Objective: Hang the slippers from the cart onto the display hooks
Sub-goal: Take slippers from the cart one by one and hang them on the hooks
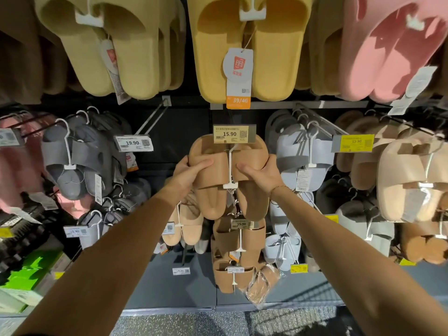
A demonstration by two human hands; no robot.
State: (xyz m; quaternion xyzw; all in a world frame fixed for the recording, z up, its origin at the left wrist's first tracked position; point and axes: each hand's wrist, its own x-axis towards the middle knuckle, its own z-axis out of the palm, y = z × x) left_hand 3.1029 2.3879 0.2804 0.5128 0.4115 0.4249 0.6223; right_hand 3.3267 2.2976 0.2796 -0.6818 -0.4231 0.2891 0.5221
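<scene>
A tan pair of slippers [213,190] on a white plastic hanger [229,169] is held up against the display, right under a 15.90 price tag [230,134] at the tip of a hook. My left hand [191,172] grips the left slipper's strap and my right hand [260,172] grips the right slipper's strap. The hanger's top is hidden behind the price tag, so I cannot tell whether it sits on the hook. The cart is out of view.
More tan pairs [237,241] hang directly below. Grey pairs [80,156] hang to the left beside an empty hook [151,121], pale blue pairs [305,154] to the right, beige pairs [412,180] far right. Yellow [244,49] and pink [388,49] pairs hang overhead.
</scene>
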